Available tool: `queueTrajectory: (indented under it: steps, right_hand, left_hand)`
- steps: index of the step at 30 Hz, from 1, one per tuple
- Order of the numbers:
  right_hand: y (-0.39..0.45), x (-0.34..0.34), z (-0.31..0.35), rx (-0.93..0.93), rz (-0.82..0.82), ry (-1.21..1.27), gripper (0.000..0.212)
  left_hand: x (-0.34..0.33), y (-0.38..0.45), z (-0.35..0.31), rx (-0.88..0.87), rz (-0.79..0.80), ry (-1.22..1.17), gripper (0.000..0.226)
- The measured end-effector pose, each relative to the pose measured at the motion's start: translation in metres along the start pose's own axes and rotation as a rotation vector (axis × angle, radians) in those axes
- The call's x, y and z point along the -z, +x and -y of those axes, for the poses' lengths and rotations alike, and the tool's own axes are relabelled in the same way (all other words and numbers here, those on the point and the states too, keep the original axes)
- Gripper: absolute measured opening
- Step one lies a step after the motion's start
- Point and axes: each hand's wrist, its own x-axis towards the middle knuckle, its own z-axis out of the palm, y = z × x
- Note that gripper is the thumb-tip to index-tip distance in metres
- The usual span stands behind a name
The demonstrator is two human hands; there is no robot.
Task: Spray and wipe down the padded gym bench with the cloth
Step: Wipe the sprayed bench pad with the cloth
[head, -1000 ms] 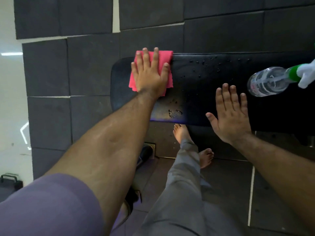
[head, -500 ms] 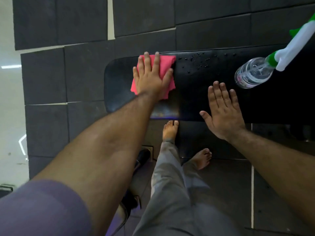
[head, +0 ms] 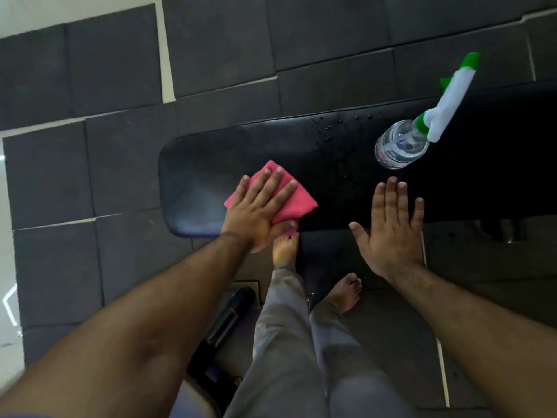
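Note:
A black padded gym bench [head: 211,158] runs across the middle of the view. My left hand [head: 256,211] presses flat on a folded pink cloth [head: 297,203] at the bench's near edge, toward its left end. My right hand [head: 391,230] hovers open with fingers spread over the near edge, holding nothing. A clear spray bottle [head: 401,144] with a white and green trigger head lies tilted on the pad to the right. Water droplets [head: 334,128] dot the far side of the pad.
Dark grey foam floor tiles [head: 120,70] surround the bench. My bare feet [head: 284,247] and grey trouser legs stand just below the bench edge. A black bench frame part [head: 229,315] sits on the floor near my left leg.
My left hand has dragged the pink cloth from the far edge of the pad to the near edge. The right hand stayed open beside it.

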Motion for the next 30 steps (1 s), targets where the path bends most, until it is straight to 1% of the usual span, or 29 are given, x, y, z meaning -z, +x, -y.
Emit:
queueTrajectory:
  steps: [2, 5, 8, 10, 11, 12, 14, 16, 18, 19, 21, 23, 25, 28, 30]
  right_hand:
    - [0.0, 0.001, -0.005, 0.013, 0.016, 0.009, 0.097]
    - [-0.001, 0.002, -0.01, 0.044, 0.036, 0.04, 0.096]
    - [-0.004, 0.005, -0.013, 0.036, 0.032, 0.12, 0.095]
    - [-0.007, 0.006, -0.014, 0.015, 0.005, 0.196, 0.095]
    - [-0.008, 0.006, -0.014, 0.001, -0.013, 0.234, 0.096]
    - [-0.009, 0.006, -0.015, -0.011, -0.031, 0.271, 0.096]
    - [-0.012, 0.004, -0.016, -0.019, -0.057, 0.313, 0.098]
    - [-0.014, 0.003, -0.018, -0.015, -0.057, 0.3, 0.103]
    - [-0.014, 0.003, -0.02, -0.021, -0.045, 0.266, 0.108]
    - [-0.014, 0.002, -0.021, -0.024, -0.035, 0.251, 0.109]
    - [-0.013, 0.001, -0.022, -0.024, -0.016, 0.232, 0.107]
    - [-0.012, 0.001, -0.023, -0.025, -0.004, 0.227, 0.105]
    - [-0.012, 0.001, -0.024, -0.022, 0.0, 0.231, 0.103]
    - [-0.013, 0.002, -0.025, -0.014, -0.005, 0.254, 0.103]
    - [-0.014, 0.002, -0.025, -0.015, -0.019, 0.289, 0.102]
  left_hand:
    - [0.01, 0.026, 0.009, 0.124, 0.023, -0.017, 0.088]
    - [0.027, 0.087, 0.004, 0.344, 0.019, -0.122, 0.087]
    - [0.041, 0.147, -0.021, 0.527, 0.022, -0.202, 0.082]
    - [0.046, 0.173, -0.05, 0.583, 0.03, -0.236, 0.08]
    - [0.046, 0.178, -0.067, 0.556, 0.03, -0.23, 0.079]
    - [0.043, 0.178, -0.084, 0.487, 0.025, -0.21, 0.079]
    - [0.032, 0.156, -0.115, 0.27, 0.019, -0.156, 0.083]
    - [0.018, 0.111, -0.131, 0.044, 0.027, -0.094, 0.086]
    - [0.004, 0.065, -0.118, -0.116, 0.025, -0.028, 0.085]
    - [0.0, 0.048, -0.103, -0.168, 0.019, -0.003, 0.084]
    - [0.001, 0.03, -0.068, -0.184, 0.018, 0.042, 0.084]
    - [0.01, 0.036, -0.038, -0.112, 0.041, 0.074, 0.095]
    - [0.022, 0.061, -0.024, 0.023, 0.087, 0.038, 0.106]
    - [0.034, 0.119, -0.039, 0.297, 0.046, -0.078, 0.101]
    - [0.037, 0.151, -0.063, 0.423, 0.028, -0.123, 0.096]
